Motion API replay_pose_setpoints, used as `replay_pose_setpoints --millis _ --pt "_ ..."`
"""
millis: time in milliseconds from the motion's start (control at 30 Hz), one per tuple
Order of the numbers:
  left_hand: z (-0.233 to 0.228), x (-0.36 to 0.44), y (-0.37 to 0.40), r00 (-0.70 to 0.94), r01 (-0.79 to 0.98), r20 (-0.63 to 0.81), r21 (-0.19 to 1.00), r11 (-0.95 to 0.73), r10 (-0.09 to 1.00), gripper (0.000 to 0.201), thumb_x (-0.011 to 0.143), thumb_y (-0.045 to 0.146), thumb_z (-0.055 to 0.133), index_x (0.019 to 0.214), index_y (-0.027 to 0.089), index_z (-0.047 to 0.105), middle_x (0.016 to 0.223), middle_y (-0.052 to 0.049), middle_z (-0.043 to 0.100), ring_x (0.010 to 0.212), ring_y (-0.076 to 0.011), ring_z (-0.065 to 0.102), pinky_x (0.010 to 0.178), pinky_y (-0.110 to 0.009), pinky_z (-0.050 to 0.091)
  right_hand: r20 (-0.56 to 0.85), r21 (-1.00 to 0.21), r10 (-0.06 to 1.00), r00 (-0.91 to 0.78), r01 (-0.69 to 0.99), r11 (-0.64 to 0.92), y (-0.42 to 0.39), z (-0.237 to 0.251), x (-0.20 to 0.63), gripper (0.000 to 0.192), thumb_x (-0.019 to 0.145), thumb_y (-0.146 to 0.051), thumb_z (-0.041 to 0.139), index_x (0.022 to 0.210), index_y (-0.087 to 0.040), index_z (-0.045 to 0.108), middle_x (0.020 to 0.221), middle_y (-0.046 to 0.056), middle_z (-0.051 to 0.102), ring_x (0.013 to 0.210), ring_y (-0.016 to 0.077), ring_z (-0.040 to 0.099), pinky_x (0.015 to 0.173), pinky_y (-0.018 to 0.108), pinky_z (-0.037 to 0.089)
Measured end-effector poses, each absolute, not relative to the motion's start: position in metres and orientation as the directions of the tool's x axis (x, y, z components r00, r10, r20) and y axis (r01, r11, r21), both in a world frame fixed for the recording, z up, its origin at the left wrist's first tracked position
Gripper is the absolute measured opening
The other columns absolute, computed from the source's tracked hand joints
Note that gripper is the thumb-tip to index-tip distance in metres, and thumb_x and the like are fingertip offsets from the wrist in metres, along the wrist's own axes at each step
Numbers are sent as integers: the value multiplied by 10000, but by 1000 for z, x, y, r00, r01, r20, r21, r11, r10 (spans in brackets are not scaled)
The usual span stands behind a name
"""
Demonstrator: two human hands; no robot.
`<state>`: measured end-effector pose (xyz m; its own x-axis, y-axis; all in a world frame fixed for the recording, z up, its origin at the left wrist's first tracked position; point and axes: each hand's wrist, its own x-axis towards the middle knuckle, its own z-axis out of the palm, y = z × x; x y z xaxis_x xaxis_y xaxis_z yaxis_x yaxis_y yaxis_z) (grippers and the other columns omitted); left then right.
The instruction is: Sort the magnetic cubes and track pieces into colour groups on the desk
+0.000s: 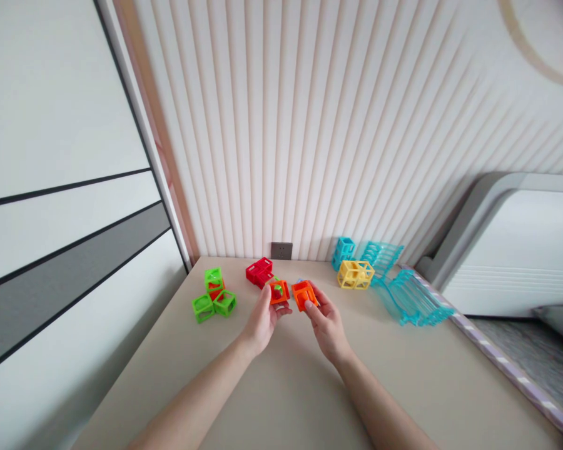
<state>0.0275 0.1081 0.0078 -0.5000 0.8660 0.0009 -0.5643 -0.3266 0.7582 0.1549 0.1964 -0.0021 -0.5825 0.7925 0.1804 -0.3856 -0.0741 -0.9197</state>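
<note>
The head camera looks down along both forearms onto a beige tabletop (281,387) that runs back to a ribbed wall.

The left hand (263,319) is closed on an orange open-frame cube (279,291), fingers curled around its near and left sides; something green and red shows inside the frame, too small to tell what. The right hand (326,322) is clamped on a second orange cube (303,294), thumb and fingertips on its right and lower edges. The two cubes sit just beside each other, held a little above the tabletop, toward its far edge and about midway along it. Whether they touch cannot be told from this angle.

Behind the left cube, close to the far edge, lies a red block pair (259,271), just in front of a grey wall socket (281,250). Toward the far left corner is a cluster of green cubes (214,300), one stacked on the others, with a red piece showing between them.

To the right of the hands, near the far edge, stands a pair of yellow cubes (355,274), and behind it against the wall a teal cube (344,250). Beside these, along the right edge of the tabletop, lie teal ribbed track pieces (410,299), one leaning toward the wall and the others lying flat.

Beyond the right edge is a grey and white headboard (507,244).
</note>
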Motion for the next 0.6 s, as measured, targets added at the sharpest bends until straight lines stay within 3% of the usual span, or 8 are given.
replay_pose_setpoints --millis 133,233,367,600 --pt "1 29 100 -507 -473 112 792 -385 854 456 882 582 620 1190 250 574 1169 -70 670 1027 -212 651 890 -378 531 211 -916 781 -588 -399 -53 196 -3 154 603 804 -389 782 1343 -230 564 1328 82 649 1222 285 600 1060 480 464" --pt "-1 28 90 -516 -318 198 859 -401 834 458 849 453 719 1221 290 509 1198 -47 645 1102 -198 626 978 -360 486 252 -915 779 -574 -404 -1 193 -4 154 528 810 -369 777 1281 -228 582 1282 87 663 1157 266 624 1003 446 508" --pt "-1 25 84 -558 -142 243 914 -380 794 544 772 392 797 1178 294 448 1221 -60 629 1092 -216 635 971 -365 489 306 -915 779 -547 -395 82 190 -4 154 427 828 -375 753 1188 -238 568 1190 82 667 1060 238 638 921 407 546" --pt "-5 24 83 -572 -22 285 932 -362 769 620 721 349 839 1168 279 415 1271 -91 578 1053 -233 656 901 -369 536 342 -918 732 -589 -377 126 182 1 152 407 837 -409 740 1123 -268 487 1104 55 667 992 219 658 891 394 557"
